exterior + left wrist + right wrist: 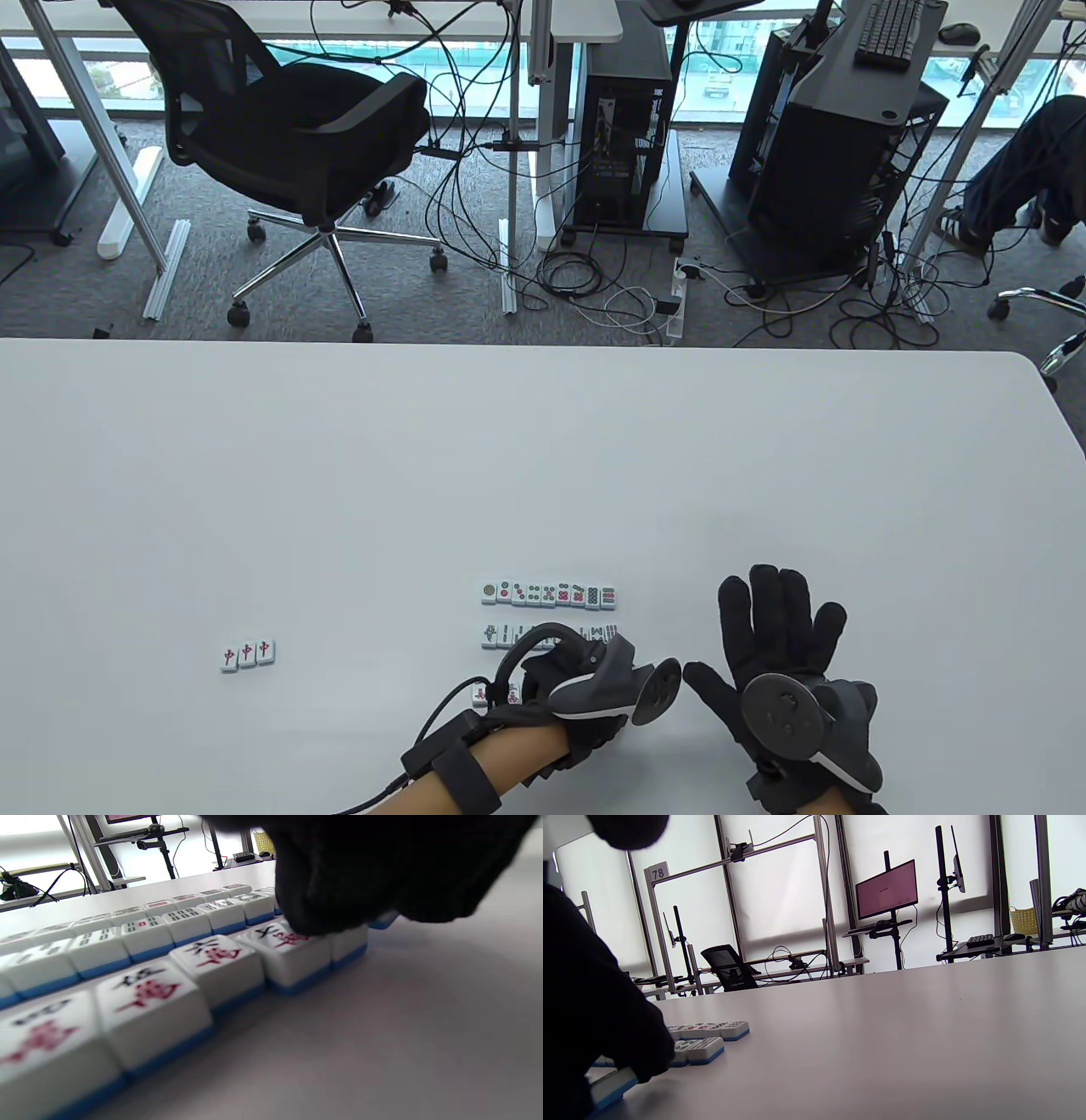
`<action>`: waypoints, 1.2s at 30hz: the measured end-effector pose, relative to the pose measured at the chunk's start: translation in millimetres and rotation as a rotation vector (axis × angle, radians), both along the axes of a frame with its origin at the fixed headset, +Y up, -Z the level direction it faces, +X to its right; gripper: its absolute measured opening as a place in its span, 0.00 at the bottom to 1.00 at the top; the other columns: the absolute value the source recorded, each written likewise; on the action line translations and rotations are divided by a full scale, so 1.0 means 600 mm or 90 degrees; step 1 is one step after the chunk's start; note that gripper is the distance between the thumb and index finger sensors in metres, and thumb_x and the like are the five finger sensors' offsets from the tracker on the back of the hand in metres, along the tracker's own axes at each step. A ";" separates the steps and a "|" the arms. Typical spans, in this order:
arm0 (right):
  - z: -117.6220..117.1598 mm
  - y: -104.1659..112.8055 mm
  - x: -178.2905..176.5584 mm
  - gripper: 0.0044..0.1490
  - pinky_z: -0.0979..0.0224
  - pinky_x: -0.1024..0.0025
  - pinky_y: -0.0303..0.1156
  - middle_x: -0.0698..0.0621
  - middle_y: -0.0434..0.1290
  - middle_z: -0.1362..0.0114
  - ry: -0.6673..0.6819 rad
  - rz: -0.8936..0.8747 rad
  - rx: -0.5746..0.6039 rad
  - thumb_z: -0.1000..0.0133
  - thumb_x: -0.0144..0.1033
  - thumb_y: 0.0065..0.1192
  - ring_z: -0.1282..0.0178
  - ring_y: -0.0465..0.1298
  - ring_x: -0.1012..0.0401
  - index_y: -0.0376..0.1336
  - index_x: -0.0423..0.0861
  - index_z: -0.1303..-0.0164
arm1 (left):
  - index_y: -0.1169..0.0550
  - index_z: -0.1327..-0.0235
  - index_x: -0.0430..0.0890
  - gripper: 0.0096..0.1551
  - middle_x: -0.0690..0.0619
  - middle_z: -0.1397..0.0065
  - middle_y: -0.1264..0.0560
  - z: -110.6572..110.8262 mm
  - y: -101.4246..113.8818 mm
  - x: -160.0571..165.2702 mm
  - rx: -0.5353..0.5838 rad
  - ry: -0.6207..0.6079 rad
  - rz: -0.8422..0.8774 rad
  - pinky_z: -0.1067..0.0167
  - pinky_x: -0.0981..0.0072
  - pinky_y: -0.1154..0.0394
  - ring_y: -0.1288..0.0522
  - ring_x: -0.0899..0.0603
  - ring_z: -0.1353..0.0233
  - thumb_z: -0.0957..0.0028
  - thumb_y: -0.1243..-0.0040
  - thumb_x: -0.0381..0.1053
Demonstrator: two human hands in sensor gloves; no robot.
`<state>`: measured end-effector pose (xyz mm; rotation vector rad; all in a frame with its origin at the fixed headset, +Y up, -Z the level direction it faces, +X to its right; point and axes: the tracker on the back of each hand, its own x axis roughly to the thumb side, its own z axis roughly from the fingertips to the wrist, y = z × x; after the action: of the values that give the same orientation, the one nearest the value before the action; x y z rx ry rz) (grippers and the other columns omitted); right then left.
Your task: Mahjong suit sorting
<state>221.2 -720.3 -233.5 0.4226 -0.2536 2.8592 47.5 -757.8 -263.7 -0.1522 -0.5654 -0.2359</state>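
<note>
Three rows of mahjong tiles lie face up near the table's front edge: a circles row (548, 594), a bamboo row (501, 633) and a character row (218, 961). My left hand (585, 683) covers the right part of the two nearer rows. Its curled fingers (339, 878) come down on the right end of the character row and pinch a tile (384, 921) whose blue edge sits tilted; its face is hidden. My right hand (776, 645) lies flat on the table, right of the rows, fingers spread and holding nothing. Three red dragon tiles (247, 654) sit apart at the left.
The white table (543, 467) stretches bare behind the rows. Beyond its far edge are an office chair (288, 136), computer towers (628, 127) and floor cables. A person's leg (1018, 178) shows at the far right.
</note>
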 end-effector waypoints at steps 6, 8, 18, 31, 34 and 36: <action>0.003 0.000 -0.005 0.59 0.26 0.25 0.25 0.43 0.22 0.16 0.012 0.004 0.000 0.46 0.64 0.46 0.20 0.22 0.41 0.23 0.52 0.22 | 0.17 0.52 0.45 0.37 0.65 0.76 0.15 0.007 -0.004 0.003 0.024 -0.017 -0.039 0.79 0.66 0.20 0.22 0.59 0.86 0.70 0.29 0.66; 0.003 0.000 -0.005 0.59 0.26 0.25 0.25 0.43 0.22 0.16 0.013 0.003 0.000 0.46 0.64 0.46 0.20 0.22 0.41 0.23 0.52 0.22 | 0.17 0.51 0.46 0.38 0.64 0.74 0.15 0.009 -0.001 0.002 0.028 -0.021 -0.039 0.78 0.65 0.20 0.21 0.58 0.85 0.71 0.29 0.66; 0.003 -0.001 -0.004 0.59 0.27 0.25 0.25 0.42 0.22 0.16 0.008 0.013 -0.004 0.46 0.64 0.46 0.20 0.22 0.41 0.23 0.52 0.22 | 0.18 0.50 0.47 0.37 0.63 0.72 0.14 0.010 0.083 -0.117 0.116 0.060 0.072 0.77 0.64 0.20 0.20 0.57 0.84 0.70 0.30 0.65; 0.001 -0.010 -0.010 0.59 0.27 0.25 0.26 0.42 0.23 0.16 0.008 0.041 -0.018 0.46 0.64 0.46 0.20 0.23 0.41 0.23 0.51 0.22 | 0.18 0.49 0.48 0.36 0.63 0.72 0.14 -0.021 0.092 -0.468 0.136 0.410 0.055 0.76 0.63 0.20 0.20 0.57 0.84 0.70 0.29 0.63; -0.001 -0.015 -0.011 0.59 0.27 0.25 0.26 0.42 0.23 0.16 0.006 0.049 -0.025 0.46 0.64 0.46 0.20 0.23 0.41 0.23 0.51 0.22 | 0.18 0.48 0.49 0.37 0.64 0.72 0.14 -0.011 0.075 -0.524 0.131 0.446 0.003 0.75 0.63 0.20 0.20 0.57 0.83 0.73 0.27 0.63; -0.002 -0.019 -0.012 0.59 0.27 0.25 0.26 0.42 0.23 0.16 0.007 0.052 -0.033 0.46 0.64 0.47 0.20 0.23 0.41 0.23 0.51 0.22 | 0.19 0.47 0.50 0.39 0.64 0.71 0.14 -0.005 0.061 -0.549 0.094 0.448 -0.030 0.75 0.64 0.19 0.20 0.57 0.82 0.74 0.26 0.63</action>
<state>214.3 -731.6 -234.8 0.4493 -0.1639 2.9349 -281.7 -721.2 -266.5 -0.0959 0.1544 -0.2510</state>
